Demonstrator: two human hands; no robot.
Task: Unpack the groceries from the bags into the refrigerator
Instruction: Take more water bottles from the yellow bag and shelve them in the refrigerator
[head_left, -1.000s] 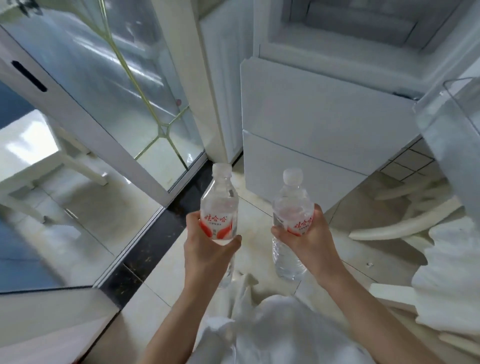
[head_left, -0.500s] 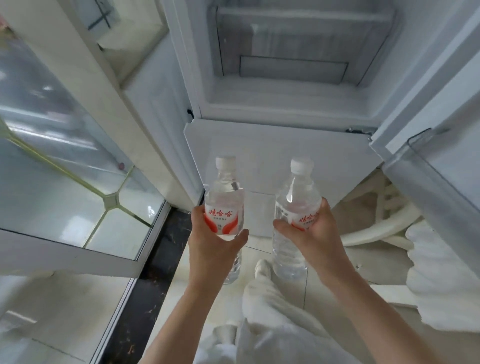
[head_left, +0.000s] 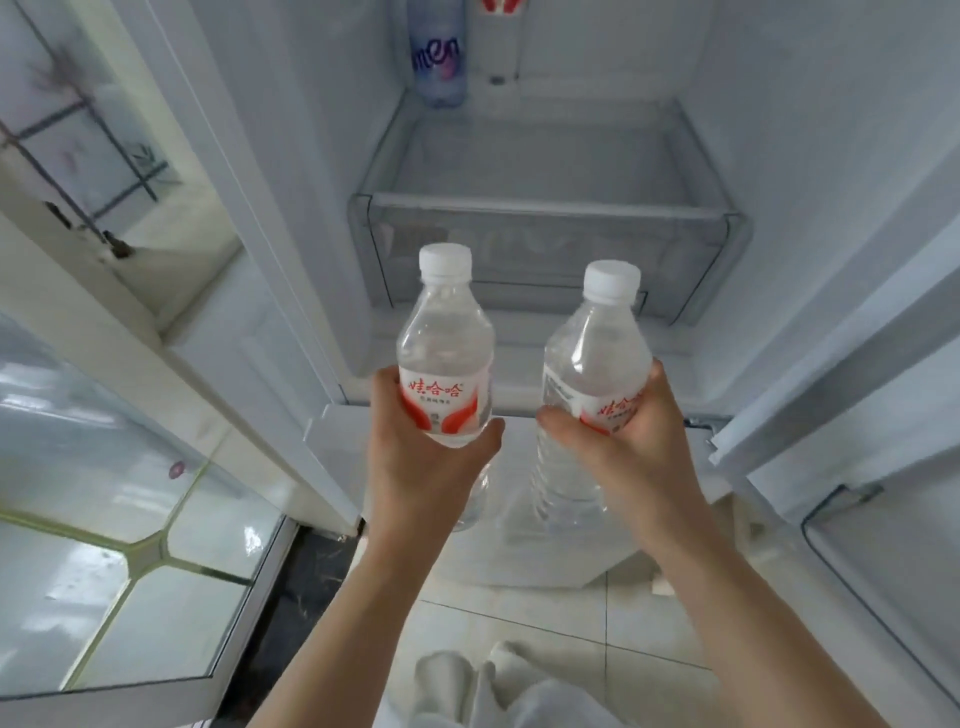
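Two water bottles held upright before the open refrigerator (head_left: 779, 171).

Left bottle (head_left: 445, 358) in left hand (head_left: 421, 462), right bottle (head_left: 592, 384) in right hand (head_left: 631, 457), fingers wrapped round the red-and-white labels; both full of clear water, white caps on. Behind: clear crisper drawer (head_left: 545, 249), contents unclear; on the shelf above, blue-labelled bottle (head_left: 436, 57).

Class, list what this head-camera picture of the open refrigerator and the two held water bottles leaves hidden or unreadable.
- Blue bottle on the shelf: top cut off by the frame's upper edge.
- Crisper drawer: contents blurred behind its frosted front.
- Left bottle: base hidden by the left hand.
- Right bottle: label partly covered by the right hand.
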